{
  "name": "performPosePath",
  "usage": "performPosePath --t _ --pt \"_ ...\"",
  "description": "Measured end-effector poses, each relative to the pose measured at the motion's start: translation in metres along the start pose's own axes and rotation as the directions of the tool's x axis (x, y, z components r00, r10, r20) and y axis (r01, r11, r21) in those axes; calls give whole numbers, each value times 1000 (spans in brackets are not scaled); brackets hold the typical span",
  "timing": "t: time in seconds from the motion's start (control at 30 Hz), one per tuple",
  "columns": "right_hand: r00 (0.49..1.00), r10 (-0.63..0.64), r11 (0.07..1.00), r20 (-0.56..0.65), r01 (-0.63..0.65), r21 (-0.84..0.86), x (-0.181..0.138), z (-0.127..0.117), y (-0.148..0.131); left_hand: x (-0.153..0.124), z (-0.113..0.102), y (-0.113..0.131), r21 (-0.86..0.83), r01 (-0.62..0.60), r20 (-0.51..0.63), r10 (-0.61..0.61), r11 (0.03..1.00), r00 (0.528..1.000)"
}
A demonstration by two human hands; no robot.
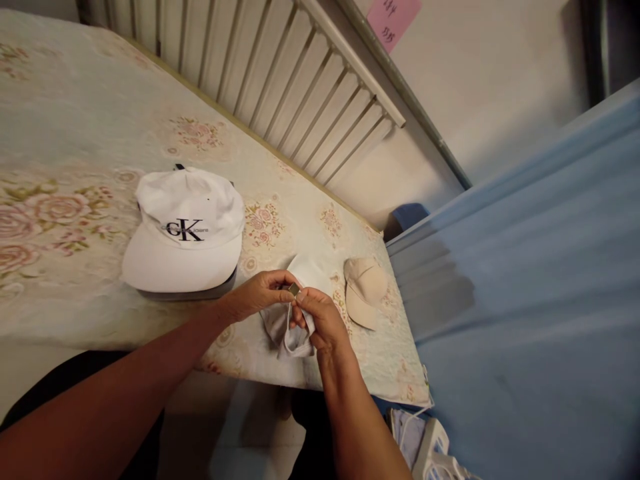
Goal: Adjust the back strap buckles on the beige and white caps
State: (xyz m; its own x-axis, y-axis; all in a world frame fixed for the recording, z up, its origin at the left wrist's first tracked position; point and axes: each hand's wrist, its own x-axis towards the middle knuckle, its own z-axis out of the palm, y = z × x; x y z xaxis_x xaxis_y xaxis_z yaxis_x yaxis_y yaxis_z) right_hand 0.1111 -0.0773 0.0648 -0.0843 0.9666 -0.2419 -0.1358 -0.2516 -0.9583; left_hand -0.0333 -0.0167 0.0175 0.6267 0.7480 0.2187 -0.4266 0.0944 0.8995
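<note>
Both my hands meet over the near edge of a flowered mattress [75, 133]. My left hand [260, 293] and my right hand [320, 317] are closed in a pinch on the small metal buckle [295, 289] of a white cap [295, 320]. The cap lies crumpled under my fingers, its strap hanging between them. A larger white cap with black letters [185, 227] rests on the mattress to the left. A beige cap [365, 290] lies just right of my hands.
A white slatted rail [300, 73] runs along the far side of the mattress. A blue panel [525, 300] stands at the right. White shoes [435, 453] sit on the floor at the lower right. A pink note [393, 20] hangs on the wall.
</note>
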Motion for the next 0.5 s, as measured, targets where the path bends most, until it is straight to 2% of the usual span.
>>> performPosePath --t 0.23,0.5 --pt "999 -15 998 -41 13 -63 -11 -7 -3 1 -2 0 27 1 -28 0 1000 1000" --pt "998 -37 998 -57 34 -60 -4 -1 -6 1 -2 -3 37 14 -18 -14 999 1000"
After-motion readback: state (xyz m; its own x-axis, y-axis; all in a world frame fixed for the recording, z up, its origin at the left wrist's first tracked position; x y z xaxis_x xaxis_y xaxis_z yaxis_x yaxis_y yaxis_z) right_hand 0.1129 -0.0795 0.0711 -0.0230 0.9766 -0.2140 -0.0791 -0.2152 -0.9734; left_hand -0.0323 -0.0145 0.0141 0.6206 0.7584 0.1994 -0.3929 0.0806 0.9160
